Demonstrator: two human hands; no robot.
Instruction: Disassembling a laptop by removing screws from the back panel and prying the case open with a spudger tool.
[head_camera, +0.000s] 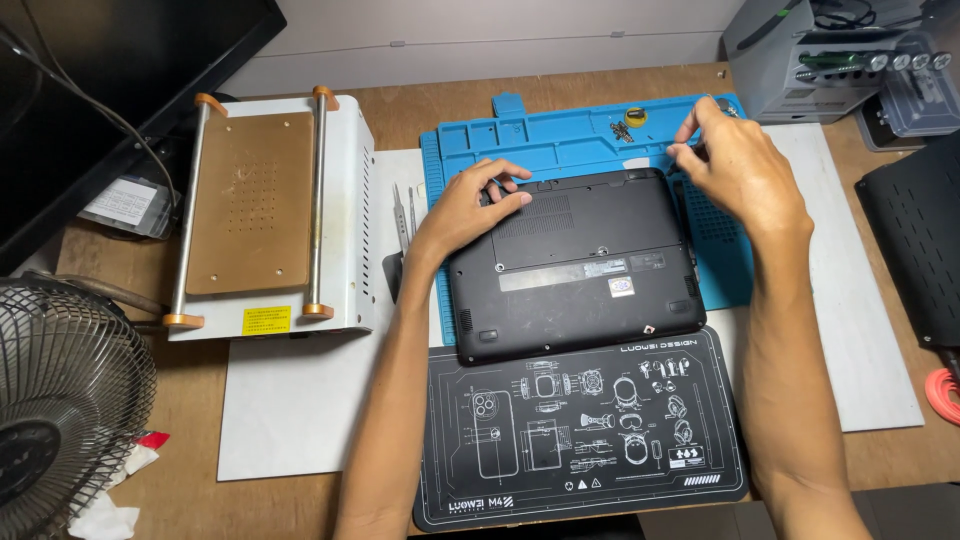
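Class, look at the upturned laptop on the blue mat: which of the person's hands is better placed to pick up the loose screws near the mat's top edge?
Probably the right hand: it hovers by the screws, while the left hand rests on the laptop.

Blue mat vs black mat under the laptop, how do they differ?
The blue mat lies at the far side; the black mat lies nearest the person. The blue mat has moulded compartments holding small parts; the black mat is flat, printed with white line drawings. The right hand hovers over the blue mat; no hand touches the black one. Both are rectangular, partly under the upturned laptop.
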